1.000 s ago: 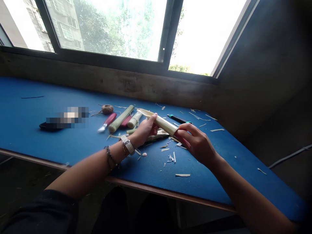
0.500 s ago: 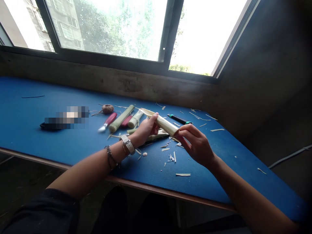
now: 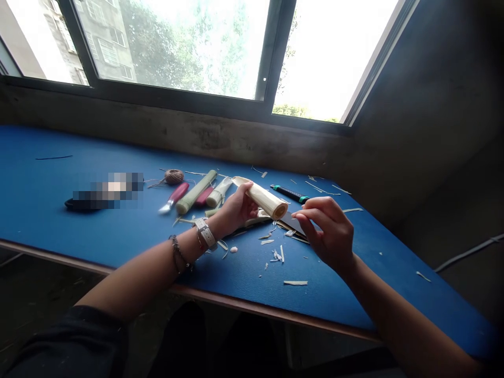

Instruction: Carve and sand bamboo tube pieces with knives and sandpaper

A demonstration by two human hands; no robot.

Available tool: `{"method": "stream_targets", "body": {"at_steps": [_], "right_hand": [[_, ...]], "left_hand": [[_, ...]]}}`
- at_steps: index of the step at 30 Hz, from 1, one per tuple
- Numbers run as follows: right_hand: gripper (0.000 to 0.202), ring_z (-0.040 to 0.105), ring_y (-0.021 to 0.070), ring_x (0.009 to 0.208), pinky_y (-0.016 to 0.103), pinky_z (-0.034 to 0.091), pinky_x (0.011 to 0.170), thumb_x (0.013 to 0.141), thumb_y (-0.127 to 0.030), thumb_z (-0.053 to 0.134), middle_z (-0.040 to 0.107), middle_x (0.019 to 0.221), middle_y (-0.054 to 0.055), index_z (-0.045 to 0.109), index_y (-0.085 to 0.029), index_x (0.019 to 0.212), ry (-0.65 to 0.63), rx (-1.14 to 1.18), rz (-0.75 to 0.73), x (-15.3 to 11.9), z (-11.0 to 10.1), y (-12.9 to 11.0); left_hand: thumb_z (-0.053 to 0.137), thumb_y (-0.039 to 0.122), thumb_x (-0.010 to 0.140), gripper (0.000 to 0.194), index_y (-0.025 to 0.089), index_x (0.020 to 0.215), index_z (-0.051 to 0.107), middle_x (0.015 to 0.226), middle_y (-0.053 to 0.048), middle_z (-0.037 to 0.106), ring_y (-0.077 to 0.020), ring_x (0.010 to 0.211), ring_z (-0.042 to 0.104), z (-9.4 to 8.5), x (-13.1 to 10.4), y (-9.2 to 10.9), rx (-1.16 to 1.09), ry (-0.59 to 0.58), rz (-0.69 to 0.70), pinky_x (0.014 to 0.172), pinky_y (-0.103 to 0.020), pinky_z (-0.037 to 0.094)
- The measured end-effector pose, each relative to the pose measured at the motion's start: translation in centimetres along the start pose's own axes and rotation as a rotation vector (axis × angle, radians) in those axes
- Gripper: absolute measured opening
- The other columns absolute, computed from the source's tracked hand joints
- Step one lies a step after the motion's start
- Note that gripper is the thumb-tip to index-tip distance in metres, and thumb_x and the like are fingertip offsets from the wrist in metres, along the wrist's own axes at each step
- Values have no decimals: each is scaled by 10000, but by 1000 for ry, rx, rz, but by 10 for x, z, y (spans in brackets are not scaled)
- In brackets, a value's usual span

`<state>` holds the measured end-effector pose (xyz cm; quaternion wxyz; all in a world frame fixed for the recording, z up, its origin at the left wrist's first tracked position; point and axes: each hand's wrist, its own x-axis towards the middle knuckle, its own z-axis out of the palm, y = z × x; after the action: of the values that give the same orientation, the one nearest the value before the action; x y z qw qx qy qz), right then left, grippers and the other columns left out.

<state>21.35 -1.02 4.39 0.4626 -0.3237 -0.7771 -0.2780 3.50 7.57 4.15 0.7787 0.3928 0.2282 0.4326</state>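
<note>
My left hand [image 3: 238,209] is closed around a peeled, pale bamboo tube [image 3: 263,198], its thumb on top. The tube slants down to the right; its round cut end faces me and the far end is cut to a slope. Just right of that near end, apart from it, my right hand [image 3: 329,231] has thumb and fingers pinched together. Whether something small sits in the pinch I cannot make out. Below the tube's end lie dark, flat, layered sheets [image 3: 296,227]. Behind, a black and green utility knife [image 3: 289,193] rests on the table.
Left of my hands lie a green bamboo tube [image 3: 197,192], a shorter bamboo piece [image 3: 219,193], a red-handled blade [image 3: 174,198] and a twine ball [image 3: 174,176]. Shavings [image 3: 295,283] are scattered over the blue table [image 3: 129,236]. A blurred-out item [image 3: 104,194] lies farther left.
My right hand has come off the tube's near end and moved slightly right. The tube has turned so its round cut end now shows, held in my left hand throughout.
</note>
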Motion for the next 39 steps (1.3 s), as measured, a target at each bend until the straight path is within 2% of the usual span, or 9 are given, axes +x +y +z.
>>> {"method": "stream_targets", "body": {"at_steps": [5,12,17,27,32,39], "right_hand": [[122,573,107,678,230,487,572,796,-166,603,586,782,1,615,-236,895,-27,-13,-82,2,0,-2],[111,559,116,657,251,467,588,818,-185,575,619,755,23,668,-194,879,-126,-70,-89,-1,3,0],[106,585,132,718,241,494,571,829,-177,558,610,796,52,649,-158,881,-208,117,46,-1,8,-5],[50,609,128,714,232,519,544,795,-164,601,625,779,24,640,-174,825,-193,332,282,3,6,-11],[78,609,124,721,225,519,547,798,-149,595,627,794,28,639,-174,857,-214,325,235,2,6,-6],[85,559,95,666,209,490,534,803,-107,575,583,750,9,584,-182,841,-99,186,92,3,8,-15]], "left_hand": [[554,374,813,237,157,752,483,567,15,484,-76,463,470,-4,0,-4,42,17,73,394,-159,383],[596,447,778,326,156,692,478,496,49,414,-54,403,394,-7,1,-8,170,46,167,381,-160,358],[575,474,788,343,147,713,507,527,41,437,-50,413,404,-8,1,-9,221,49,211,382,-151,364],[562,478,794,343,151,708,503,507,47,430,-51,403,393,-9,3,-10,244,46,234,376,-151,351],[550,452,808,318,152,714,500,505,48,430,-52,399,392,-8,1,-11,249,41,237,376,-152,345],[564,452,796,321,151,713,492,512,48,428,-55,410,400,-3,-3,-9,213,22,237,382,-153,353]]}}
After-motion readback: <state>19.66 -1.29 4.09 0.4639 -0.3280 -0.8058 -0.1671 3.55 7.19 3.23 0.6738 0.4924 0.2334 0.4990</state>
